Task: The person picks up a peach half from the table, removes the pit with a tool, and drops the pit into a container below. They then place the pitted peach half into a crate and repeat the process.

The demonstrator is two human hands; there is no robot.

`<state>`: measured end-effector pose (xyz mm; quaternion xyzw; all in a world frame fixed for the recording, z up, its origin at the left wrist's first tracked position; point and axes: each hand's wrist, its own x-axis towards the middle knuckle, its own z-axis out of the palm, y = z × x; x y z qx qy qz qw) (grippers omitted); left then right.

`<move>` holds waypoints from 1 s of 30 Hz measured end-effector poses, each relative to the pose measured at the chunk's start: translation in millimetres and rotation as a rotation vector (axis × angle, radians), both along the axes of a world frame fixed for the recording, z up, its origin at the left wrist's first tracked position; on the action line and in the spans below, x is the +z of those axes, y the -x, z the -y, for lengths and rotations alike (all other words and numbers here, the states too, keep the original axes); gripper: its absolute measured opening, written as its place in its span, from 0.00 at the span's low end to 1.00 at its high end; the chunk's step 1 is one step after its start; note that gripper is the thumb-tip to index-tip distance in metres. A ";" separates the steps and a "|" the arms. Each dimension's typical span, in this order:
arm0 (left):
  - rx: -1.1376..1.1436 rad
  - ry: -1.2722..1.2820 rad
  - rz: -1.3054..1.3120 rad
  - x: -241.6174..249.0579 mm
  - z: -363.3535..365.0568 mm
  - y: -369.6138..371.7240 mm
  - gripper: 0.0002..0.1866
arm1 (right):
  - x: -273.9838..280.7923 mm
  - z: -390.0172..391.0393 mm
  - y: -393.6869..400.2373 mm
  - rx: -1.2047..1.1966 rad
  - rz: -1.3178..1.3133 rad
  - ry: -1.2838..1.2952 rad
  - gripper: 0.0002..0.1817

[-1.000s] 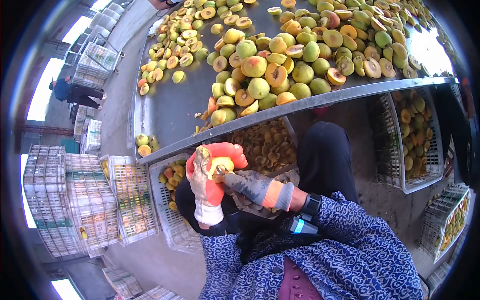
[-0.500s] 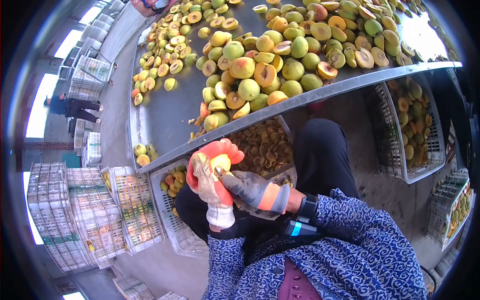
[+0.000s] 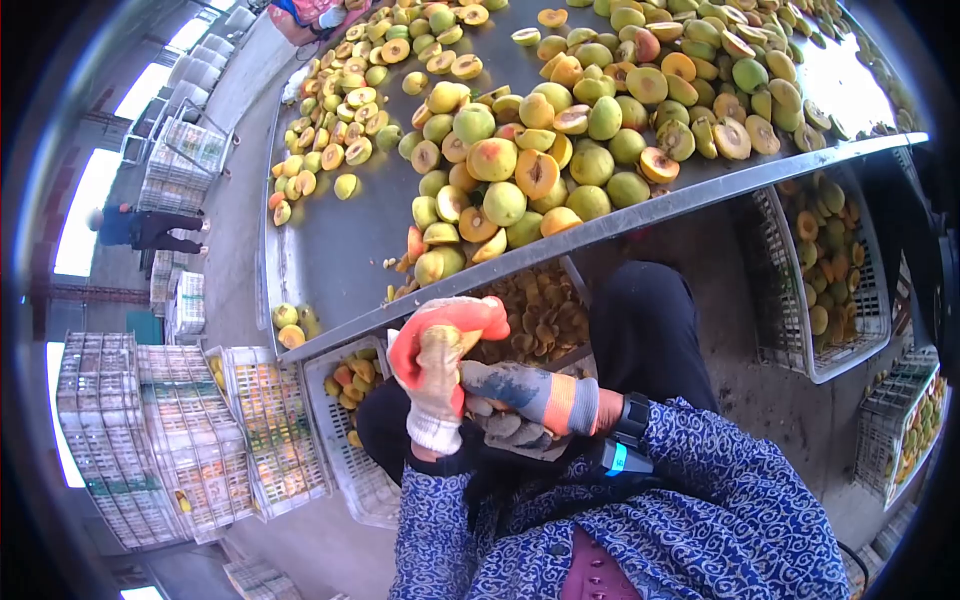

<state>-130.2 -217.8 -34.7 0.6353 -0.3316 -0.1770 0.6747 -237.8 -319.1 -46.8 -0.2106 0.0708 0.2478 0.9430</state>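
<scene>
My left hand, in an orange and white glove, is curled around a yellow peach piece, mostly hidden by the fingers. Right beside it, my right hand wears a grey glove with an orange band. Its fingers are closed, the thumb stretched toward the left palm; whatever it grips is hidden. Both hands are above my lap, just below the edge of a metal table. Whole and halved peaches are heaped on that table. Beneath the hands lies a container of brownish peach scraps.
A white crate with peaches stands by my left leg. More crates are stacked farther left. To the right, a tilted crate holds peach halves. Another person stands at the far left, and a person's gloved hand shows at the table's far end.
My left fingers have folded over the peach piece, which showed more openly before. My right hand has shifted slightly right and down. The view has tilted a little.
</scene>
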 end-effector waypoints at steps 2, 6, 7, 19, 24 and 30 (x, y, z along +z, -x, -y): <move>0.058 0.091 -0.331 13.2 1.7 15.1 0.30 | 5.8 5.2 2.9 0.064 -0.033 -0.232 0.26; 0.172 0.210 -0.590 12.0 -7.7 3.8 0.25 | -14.0 -16.9 -4.9 0.065 0.050 -0.267 0.21; -0.004 0.604 -0.895 1.2 -18.2 -11.7 0.24 | -4.9 -18.9 -3.5 0.071 0.070 -0.188 0.21; 0.682 -0.239 0.453 69.0 -97.7 -99.2 0.21 | -52.4 -51.2 -22.0 -0.180 -0.390 -0.287 0.25; 0.071 -0.405 0.746 17.3 98.1 -100.3 0.23 | -52.0 -49.7 -24.1 -0.242 -0.440 -0.112 0.24; -0.041 -0.744 0.759 -21.7 171.8 -133.2 0.20 | -54.2 -47.3 -28.0 -0.273 -0.443 -0.132 0.25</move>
